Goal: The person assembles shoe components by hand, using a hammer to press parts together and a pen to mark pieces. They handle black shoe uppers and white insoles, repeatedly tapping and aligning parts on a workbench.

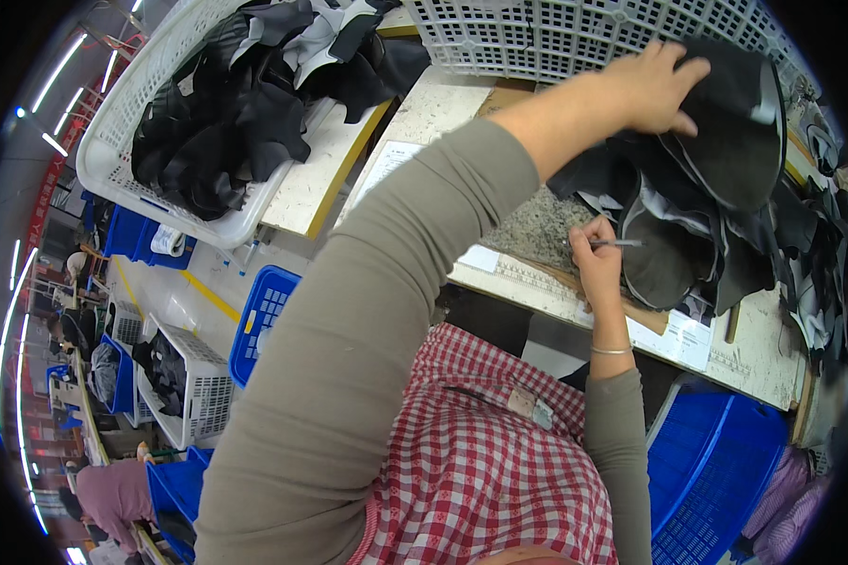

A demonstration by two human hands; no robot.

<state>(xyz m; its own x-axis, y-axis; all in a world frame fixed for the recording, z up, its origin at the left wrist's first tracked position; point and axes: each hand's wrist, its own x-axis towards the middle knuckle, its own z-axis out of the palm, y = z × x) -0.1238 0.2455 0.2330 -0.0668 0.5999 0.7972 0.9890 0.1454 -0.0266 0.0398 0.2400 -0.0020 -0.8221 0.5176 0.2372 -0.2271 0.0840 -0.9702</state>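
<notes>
My left hand (652, 89) reaches across the bench with its fingers spread at the edge of a dark, curved shoe-upper-like piece (740, 141). The thumb stands apart from the fingers; whether any finger hooks under the piece is hidden. Below it, my right hand (598, 254) pinches a thin silver pen (618, 243), whose tip points right toward another dark, curved piece (664, 259). More black and grey pieces lie in an overlapping heap around these two, some showing a light lining.
The speckled bench top (542, 226) has a ruler strip (537, 275) and paper sheets (674, 341) along its near edge. A white plastic basket (556, 38) stands behind; another basket (113, 155), heaped with black pieces, is at left. A blue crate (716, 461) sits below right.
</notes>
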